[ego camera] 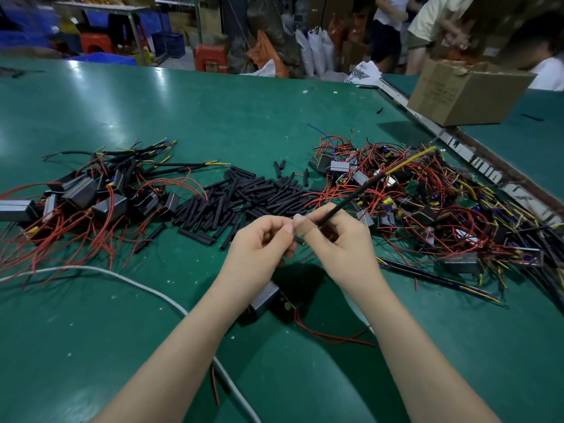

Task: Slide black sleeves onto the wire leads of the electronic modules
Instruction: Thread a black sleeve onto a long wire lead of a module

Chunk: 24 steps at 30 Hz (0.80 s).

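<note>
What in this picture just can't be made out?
Head view, the only one:
- Module under the wrists: partly covered by the left forearm.
- Sleeve near end: hidden inside the right hand.
- Left hand: curled fingers hide what it pinches.
- People at the far right: blurred, cut by the top edge.
- Cardboard box print: too small to read.

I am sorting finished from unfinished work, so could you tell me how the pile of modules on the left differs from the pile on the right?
The left pile has leads already covered by black sleeves, their yellow tips poking out; the right pile shows mostly bare red and yellow wires. The left pile looks smaller and looser, the right pile larger and more tangled. Both lie on the green table, flanking the loose black sleeves.
</note>
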Available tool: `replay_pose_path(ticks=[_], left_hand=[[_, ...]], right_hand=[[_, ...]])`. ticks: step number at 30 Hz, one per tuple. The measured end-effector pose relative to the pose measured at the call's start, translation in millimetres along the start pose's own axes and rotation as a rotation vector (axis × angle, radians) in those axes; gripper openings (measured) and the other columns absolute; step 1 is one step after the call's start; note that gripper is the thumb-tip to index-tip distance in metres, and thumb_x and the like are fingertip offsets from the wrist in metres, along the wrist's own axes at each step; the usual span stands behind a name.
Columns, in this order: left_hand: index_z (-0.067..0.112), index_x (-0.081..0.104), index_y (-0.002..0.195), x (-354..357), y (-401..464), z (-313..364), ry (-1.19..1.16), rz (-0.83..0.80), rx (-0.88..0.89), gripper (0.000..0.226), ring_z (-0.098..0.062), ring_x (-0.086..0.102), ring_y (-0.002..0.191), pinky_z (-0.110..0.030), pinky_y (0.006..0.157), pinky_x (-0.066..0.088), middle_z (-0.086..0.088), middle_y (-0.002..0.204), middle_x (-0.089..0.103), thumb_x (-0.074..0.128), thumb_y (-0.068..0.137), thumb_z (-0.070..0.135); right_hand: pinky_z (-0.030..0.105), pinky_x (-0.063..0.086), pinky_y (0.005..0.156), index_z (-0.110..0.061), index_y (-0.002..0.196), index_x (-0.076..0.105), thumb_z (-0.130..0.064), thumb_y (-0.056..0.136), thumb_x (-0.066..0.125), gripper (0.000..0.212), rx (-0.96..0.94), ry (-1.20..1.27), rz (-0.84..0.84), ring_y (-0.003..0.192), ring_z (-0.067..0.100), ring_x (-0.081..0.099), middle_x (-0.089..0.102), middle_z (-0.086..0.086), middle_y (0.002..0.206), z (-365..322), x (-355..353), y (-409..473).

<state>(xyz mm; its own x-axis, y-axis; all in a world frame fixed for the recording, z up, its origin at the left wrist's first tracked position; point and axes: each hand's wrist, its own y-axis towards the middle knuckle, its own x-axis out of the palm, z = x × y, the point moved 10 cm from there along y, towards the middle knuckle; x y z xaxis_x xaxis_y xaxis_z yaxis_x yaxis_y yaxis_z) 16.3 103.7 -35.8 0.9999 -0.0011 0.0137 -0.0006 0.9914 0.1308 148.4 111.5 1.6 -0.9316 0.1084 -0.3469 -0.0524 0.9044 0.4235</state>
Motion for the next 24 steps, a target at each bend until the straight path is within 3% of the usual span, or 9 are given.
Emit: replay_pose_path(ticks=[4, 6, 10, 12, 16, 19, 21, 24], left_hand=[[0.018, 0.064, 0.091, -6, -7, 24, 0.474, 0.115, 0.274, 0.008, -0.009, 0.057, 0.066, -0.030, 0.068, 0.048, 0.011, 0.068, 0.062, 0.056, 0.093, 0.018], [0.014, 0.064, 0.094, -4, -9, 29, 0.561, 0.138, 0.340, 0.008, -0.014, 0.059, 0.072, -0.034, 0.074, 0.049, 0.011, 0.073, 0.062, 0.057, 0.093, 0.017], [0.026, 0.062, 0.089, -11, -8, 25, 0.490, 0.179, 0.298, 0.009, -0.013, 0.062, 0.072, -0.037, 0.074, 0.051, 0.010, 0.071, 0.065, 0.057, 0.093, 0.020], [0.032, 0.060, 0.084, -13, -4, 16, 0.402, 0.159, 0.211, 0.014, -0.008, 0.062, 0.068, -0.036, 0.073, 0.053, 0.012, 0.066, 0.065, 0.057, 0.092, 0.021], [0.031, 0.062, 0.084, -9, 0, 7, 0.308, 0.100, 0.125, 0.013, -0.006, 0.061, 0.065, -0.035, 0.074, 0.053, 0.017, 0.065, 0.065, 0.057, 0.093, 0.022], [0.034, 0.061, 0.084, -8, -2, 10, 0.336, 0.098, 0.169, 0.014, -0.011, 0.061, 0.067, -0.039, 0.073, 0.053, 0.017, 0.068, 0.065, 0.057, 0.093, 0.025], [0.034, 0.061, 0.084, -7, -3, 14, 0.344, 0.104, 0.199, 0.008, -0.014, 0.061, 0.068, -0.040, 0.071, 0.053, 0.015, 0.070, 0.065, 0.057, 0.090, 0.032], [0.033, 0.061, 0.080, -7, -3, 20, 0.348, 0.125, 0.236, 0.010, -0.007, 0.057, 0.064, -0.029, 0.064, 0.048, 0.019, 0.068, 0.062, 0.055, 0.083, 0.040]], right_hand=[[0.032, 0.045, 0.057, -0.018, 0.068, 0.062, -0.020, 0.085, 0.068, 0.017, 0.258, 0.160, -0.010, 0.051, 0.011, 0.052, 0.056, -0.006, 0.055, 22, 9, -3], [0.034, 0.045, 0.059, -0.015, 0.071, 0.061, -0.016, 0.084, 0.067, 0.015, 0.340, 0.237, -0.006, 0.047, 0.012, 0.050, 0.054, -0.004, 0.051, 30, 13, -6], [0.018, 0.040, 0.050, -0.014, 0.078, 0.068, -0.027, 0.090, 0.064, 0.017, 0.349, 0.303, -0.125, 0.045, 0.008, 0.050, 0.052, -0.009, 0.049, 31, 18, -4], [0.014, 0.038, 0.047, -0.013, 0.079, 0.071, -0.032, 0.092, 0.061, 0.025, 0.326, 0.310, -0.157, 0.046, 0.007, 0.051, 0.055, -0.003, 0.053, 29, 15, -1], [0.024, 0.047, 0.057, -0.019, 0.071, 0.068, -0.038, 0.090, 0.061, 0.028, 0.213, 0.045, -0.178, 0.051, 0.007, 0.057, 0.064, -0.003, 0.059, 25, 6, 3], [0.038, 0.051, 0.064, -0.026, 0.064, 0.067, -0.037, 0.089, 0.062, 0.028, 0.237, 0.068, -0.174, 0.053, 0.011, 0.059, 0.065, -0.004, 0.061, 29, 5, 4], [0.038, 0.050, 0.062, -0.025, 0.063, 0.066, -0.035, 0.089, 0.062, 0.028, 0.270, 0.099, -0.160, 0.052, 0.013, 0.058, 0.063, -0.004, 0.058, 31, 6, 3], [0.029, 0.044, 0.057, -0.024, 0.065, 0.064, -0.028, 0.090, 0.062, 0.026, 0.292, 0.151, -0.163, 0.049, 0.011, 0.054, 0.060, -0.006, 0.055, 31, 9, 2]])
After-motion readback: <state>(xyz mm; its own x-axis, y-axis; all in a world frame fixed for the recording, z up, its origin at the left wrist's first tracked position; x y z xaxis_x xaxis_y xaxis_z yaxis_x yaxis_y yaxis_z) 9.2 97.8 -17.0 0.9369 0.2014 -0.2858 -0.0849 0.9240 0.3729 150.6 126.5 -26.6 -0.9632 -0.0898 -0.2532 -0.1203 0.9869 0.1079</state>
